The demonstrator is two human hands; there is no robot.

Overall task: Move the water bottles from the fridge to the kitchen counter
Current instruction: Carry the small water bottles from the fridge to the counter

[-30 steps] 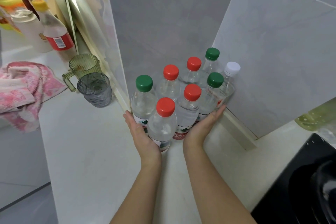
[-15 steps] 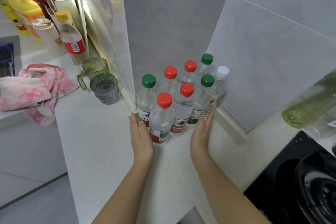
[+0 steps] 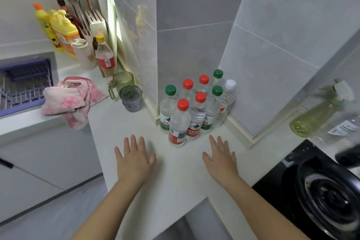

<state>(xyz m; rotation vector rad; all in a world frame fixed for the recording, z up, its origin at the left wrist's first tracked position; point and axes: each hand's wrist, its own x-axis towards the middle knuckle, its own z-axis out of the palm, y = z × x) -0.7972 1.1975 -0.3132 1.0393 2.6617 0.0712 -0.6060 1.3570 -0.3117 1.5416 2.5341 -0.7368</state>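
Eight bottles (image 3: 194, 111) on white counter (image 3: 175, 173), tiled corner (image 3: 194, 48); left hand (image 3: 134, 160), right hand (image 3: 221, 159) splayed, empty.

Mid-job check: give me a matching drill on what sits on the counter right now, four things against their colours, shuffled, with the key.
Things
1. nearest water bottle
2. towel
3. spray bottle
4. handleless tumbler

Colours
A. smoky grey
B. yellow-green
C. clear, with a red cap
D. pink

Pairs: 1-C, 2-D, 3-B, 4-A
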